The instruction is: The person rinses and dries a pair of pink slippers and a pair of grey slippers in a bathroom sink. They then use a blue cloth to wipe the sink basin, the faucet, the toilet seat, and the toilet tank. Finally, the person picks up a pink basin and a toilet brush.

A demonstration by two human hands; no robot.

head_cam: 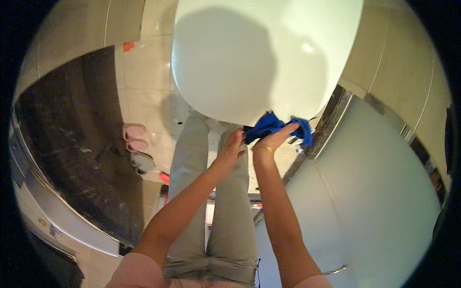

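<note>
A crumpled blue cloth (pixel 268 126) is bunched in my right hand (pixel 276 138), with the thumb lying over it and a thin bracelet at the wrist. The cloth lies at the lower rim of a large, smooth, rounded white fixture (pixel 223 72). My left hand (pixel 230 149) is at the cloth's left end, its fingertips beside or against the fabric; whether they grip it cannot be told. Part of the cloth hides behind my right hand. A broad shadow falls across the white surface.
Pink slippers (pixel 136 137) and a grey slipper (pixel 144 162) lie on the tiled floor (pixel 144 104) to the left, beside a dark recessed area (pixel 83 144). A frosted glass panel (pixel 353 201) with a metal handle (pixel 335 270) stands close on the right. A red object (pixel 164 177) sits by my leg.
</note>
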